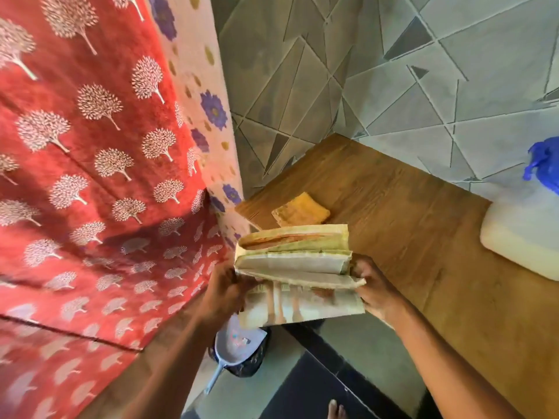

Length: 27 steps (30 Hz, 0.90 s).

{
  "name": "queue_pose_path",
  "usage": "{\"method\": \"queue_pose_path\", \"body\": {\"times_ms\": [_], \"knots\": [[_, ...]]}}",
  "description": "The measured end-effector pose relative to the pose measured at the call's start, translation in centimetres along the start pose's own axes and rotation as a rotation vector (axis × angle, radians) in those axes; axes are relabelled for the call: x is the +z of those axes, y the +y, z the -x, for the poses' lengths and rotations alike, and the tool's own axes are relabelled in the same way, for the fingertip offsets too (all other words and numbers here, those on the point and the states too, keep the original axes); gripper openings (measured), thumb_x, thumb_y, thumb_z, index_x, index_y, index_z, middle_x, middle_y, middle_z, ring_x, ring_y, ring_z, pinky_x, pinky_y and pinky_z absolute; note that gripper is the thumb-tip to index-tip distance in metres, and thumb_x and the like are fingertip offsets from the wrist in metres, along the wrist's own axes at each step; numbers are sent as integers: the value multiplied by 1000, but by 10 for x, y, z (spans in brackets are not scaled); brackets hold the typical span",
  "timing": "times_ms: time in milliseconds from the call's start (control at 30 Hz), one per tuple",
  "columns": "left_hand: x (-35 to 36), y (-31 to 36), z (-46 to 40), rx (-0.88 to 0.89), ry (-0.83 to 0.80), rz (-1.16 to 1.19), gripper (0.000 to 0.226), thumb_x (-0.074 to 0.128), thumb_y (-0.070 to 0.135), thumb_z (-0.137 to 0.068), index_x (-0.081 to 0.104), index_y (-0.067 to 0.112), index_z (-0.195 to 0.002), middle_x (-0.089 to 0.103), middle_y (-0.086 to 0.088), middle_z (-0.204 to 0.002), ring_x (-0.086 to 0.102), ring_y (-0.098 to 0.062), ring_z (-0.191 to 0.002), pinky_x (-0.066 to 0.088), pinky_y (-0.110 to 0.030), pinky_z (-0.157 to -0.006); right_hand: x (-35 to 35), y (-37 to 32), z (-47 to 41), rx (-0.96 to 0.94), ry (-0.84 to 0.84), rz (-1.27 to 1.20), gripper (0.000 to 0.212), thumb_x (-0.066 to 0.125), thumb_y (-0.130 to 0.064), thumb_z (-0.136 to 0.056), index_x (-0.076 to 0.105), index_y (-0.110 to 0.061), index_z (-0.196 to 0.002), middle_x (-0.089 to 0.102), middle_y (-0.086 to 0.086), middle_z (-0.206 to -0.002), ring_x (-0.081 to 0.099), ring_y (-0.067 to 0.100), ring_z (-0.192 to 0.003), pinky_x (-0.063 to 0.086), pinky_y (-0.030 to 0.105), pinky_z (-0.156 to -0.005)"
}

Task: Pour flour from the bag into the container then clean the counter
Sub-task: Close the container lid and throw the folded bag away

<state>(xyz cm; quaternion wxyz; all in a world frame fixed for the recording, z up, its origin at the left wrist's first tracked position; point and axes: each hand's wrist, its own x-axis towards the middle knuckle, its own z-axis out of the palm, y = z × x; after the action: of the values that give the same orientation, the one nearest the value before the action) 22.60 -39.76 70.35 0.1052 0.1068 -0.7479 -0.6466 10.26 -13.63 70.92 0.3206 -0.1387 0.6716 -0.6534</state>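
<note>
Bag: one paper flour bag (298, 273), folded flat at its top into several layers, held in the air over the near left corner of the desk and partly beyond its edge.
Hands: two in view. The left hand (225, 293) grips the bag's left side, fingers curled round it. The right hand (376, 290) grips the bag's right edge, thumb on top of the folded layers. The bag spans the gap between them.
Desk: one wooden desk (423, 237), brown grain, set against the tiled wall.
Cloth: one orange-yellow folded cloth (301, 210), lying flat on the desk near its left edge, just beyond the bag and apart from it.
Container: one translucent white container (523, 237) on the desk at the right side of the frame, well apart from the bag, with one blue piece (544, 164) on top; partly cut off by the frame edge.
Floor items: one grey dustpan (234, 346) resting on one dark bin (251, 362), below the bag. One bare foot (335, 409) at the bottom edge.
Curtain: one red curtain (90, 176) with pale tree print, filling the left side.
Wall: grey tiles (393, 71) with triangle lines.
</note>
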Motion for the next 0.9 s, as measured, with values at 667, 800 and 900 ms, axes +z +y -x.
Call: {"method": "queue_pose_path", "body": {"times_ms": [667, 800, 900], "knots": [[-111, -416, 35, -869, 403, 130, 12, 67, 12, -67, 71, 14, -77, 70, -8, -73, 62, -26, -76, 47, -34, -67, 135, 336, -178, 598, 446, -60, 27, 62, 19, -81, 68, -6, -89, 77, 11, -77, 77, 26, -72, 65, 40, -66], [-97, -543, 48, -966, 349, -108, 12, 69, 14, -83, 69, 24, -88, 71, 2, -87, 65, -18, -86, 43, -24, -73, 143, 462, -224, 612, 468, -81, 28, 66, 16, -79, 72, -2, -100, 76, 20, -98, 74, 33, -87, 61, 49, -83], [-90, -644, 61, -1038, 371, -178, 20, 76, 16, -85, 66, 22, -102, 71, 1, -102, 69, -23, -101, 51, -31, -83, 147, 541, -250, 623, 478, -129, 26, 63, 19, -82, 70, 2, -101, 78, 7, -81, 76, 18, -73, 63, 30, -63]]}}
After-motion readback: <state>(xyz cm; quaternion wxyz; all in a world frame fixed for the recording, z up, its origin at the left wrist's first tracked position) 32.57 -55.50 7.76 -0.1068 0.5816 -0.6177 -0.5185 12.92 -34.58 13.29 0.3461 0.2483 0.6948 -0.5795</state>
